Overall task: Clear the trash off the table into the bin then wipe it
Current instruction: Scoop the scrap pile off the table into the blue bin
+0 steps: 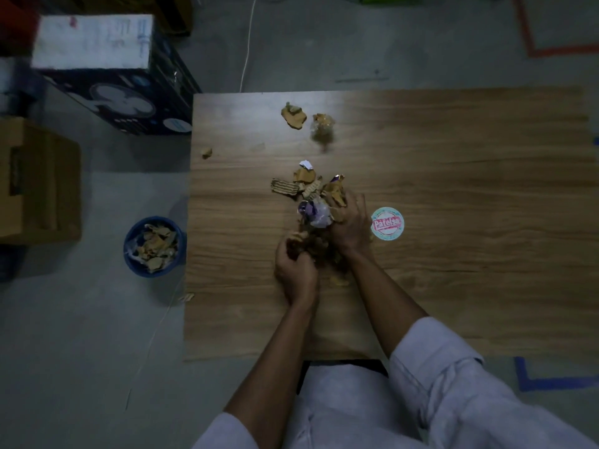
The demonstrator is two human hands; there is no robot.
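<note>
A heap of torn cardboard scraps and crumpled wrappers (316, 202) lies mid-table on the wooden table (453, 176). My left hand (295, 270) curls round brown scraps at the heap's near side. My right hand (350, 228) cups the heap from the right, fingers curled over cardboard and a purple-white wrapper (316, 215). More cardboard pieces (293, 115) and a clear wrapper (322, 128) lie farther back. One small scrap (206, 152) sits near the left edge, another (187, 297) hangs off it. The blue bin (152, 246) stands on the floor to the left, holding several scraps.
A round sticker-like lid (387, 222) with red lettering lies just right of my right hand. A dark fan carton (123, 102) and a brown cardboard box (35, 179) stand on the floor at the left. A thin white cable (248, 43) runs across the floor.
</note>
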